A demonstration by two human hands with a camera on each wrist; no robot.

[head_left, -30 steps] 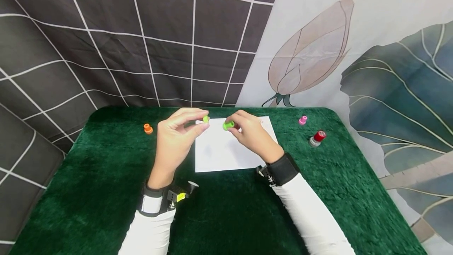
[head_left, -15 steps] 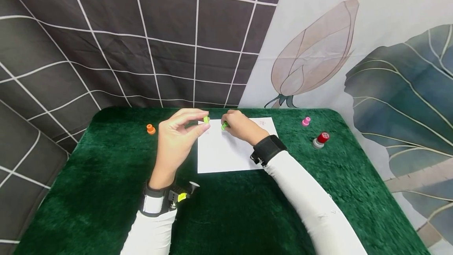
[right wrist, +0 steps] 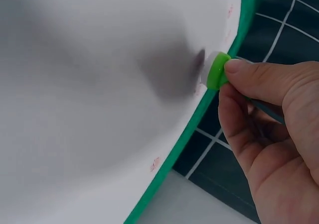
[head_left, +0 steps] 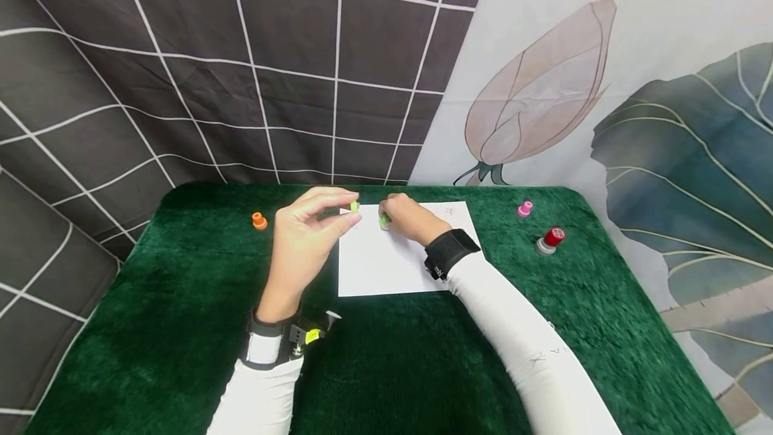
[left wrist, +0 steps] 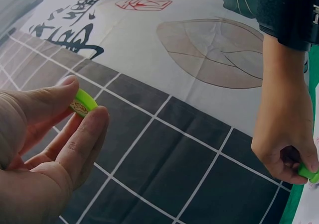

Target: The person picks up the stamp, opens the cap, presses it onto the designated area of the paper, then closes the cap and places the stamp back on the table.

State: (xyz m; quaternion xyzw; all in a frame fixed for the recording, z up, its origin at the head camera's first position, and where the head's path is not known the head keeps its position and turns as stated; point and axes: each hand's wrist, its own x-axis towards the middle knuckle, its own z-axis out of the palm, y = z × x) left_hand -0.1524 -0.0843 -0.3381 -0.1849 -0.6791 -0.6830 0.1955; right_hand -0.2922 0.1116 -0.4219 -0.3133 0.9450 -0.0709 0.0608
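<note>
My left hand (head_left: 304,240) pinches a small lime-green cap (left wrist: 83,103) between thumb and fingertips, raised near the left edge of the white paper (head_left: 386,260). A brownish pattern shows on the cap's face in the left wrist view. Over the far part of the sheet, my right hand (head_left: 412,218) grips a bright green stamp (right wrist: 217,70) by its handle. The stamp's pale end faces the paper, very close to it; whether they touch I cannot tell. Small red prints (right wrist: 155,163) run along the paper's edge. Fingers hide most of the stamp's handle.
An orange stamp (head_left: 259,221) stands at the left on the green cloth (head_left: 199,301). To the right of the paper are a pink stamp (head_left: 525,209) and a red stamp with a grey base (head_left: 550,241). A dark gridded curtain (head_left: 290,72) hangs behind the table.
My right hand has turned over and lowered, bringing the green stamp from a tilted hold down to the paper. The left hand keeps its pinch on the cap, nearly still.
</note>
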